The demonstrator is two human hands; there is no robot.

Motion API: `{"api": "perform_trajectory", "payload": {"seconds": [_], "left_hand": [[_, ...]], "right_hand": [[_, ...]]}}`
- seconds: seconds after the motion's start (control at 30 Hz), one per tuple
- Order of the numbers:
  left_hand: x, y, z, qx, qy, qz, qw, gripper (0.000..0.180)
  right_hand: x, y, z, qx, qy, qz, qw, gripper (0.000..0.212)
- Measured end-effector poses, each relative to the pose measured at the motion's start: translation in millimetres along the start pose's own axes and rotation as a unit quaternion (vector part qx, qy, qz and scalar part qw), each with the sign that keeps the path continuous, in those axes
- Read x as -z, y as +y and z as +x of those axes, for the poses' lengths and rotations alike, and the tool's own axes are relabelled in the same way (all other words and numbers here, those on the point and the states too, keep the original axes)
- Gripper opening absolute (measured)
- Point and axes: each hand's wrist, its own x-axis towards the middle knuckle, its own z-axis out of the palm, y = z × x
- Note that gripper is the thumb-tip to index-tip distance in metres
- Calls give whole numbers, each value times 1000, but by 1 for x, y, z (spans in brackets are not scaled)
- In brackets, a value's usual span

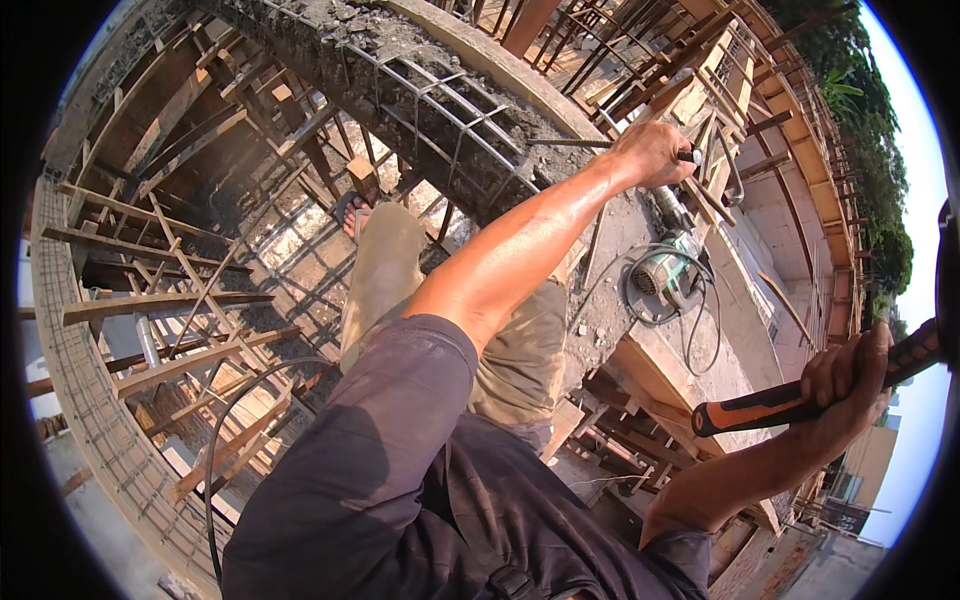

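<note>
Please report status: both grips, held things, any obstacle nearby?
Left grip closed on dark rod. Right grip closed around black-and-orange handle. Possible obstacle: green power tool with looped cable, near left grip.

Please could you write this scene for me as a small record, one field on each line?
Place: outdoor building site, sunlit
Left hand: closed around a bar, whose dark round end shows beyond the fist
Right hand: held out at the right, gripping a black-and-orange handle; the tool's head cannot be made out
Below left hand in the picture: green power tool with a cord, on a concrete surface
Upper middle: exposed reinforcement bars in rough concrete
Left side: timber pieces, crossing at many angles
</note>
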Motion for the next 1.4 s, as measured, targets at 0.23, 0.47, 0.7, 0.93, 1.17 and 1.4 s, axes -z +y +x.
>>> {"api": "perform_trajectory", "payload": {"seconds": [0.23,0.47,0.7,0.93,1.17,1.4], "left_hand": [[-7,-5,-4,-4,10,-16,1000,29],[-9,-6,-6,-6,36,-7,999,32],[4,-5,-4,28,-32,-26,999,29],[-2,4,-4,0,-28,-31,999,29],[-6,-7,-10,-5,17,-45,999,27],[141,-107,35,35,354,-70,932,48]], "right_hand": [[-32,66,17,26,-26,135,990,38],[-24,106,-61,-340,-192,-91,916,25],[-5,-15,2,83,23,61,994,35],[-34,118,-28,-86,-91,35,992,33],[-7,139,-78,-400,-201,-42,893,30],[31,147,-120,-451,-220,-66,862,32]]}}
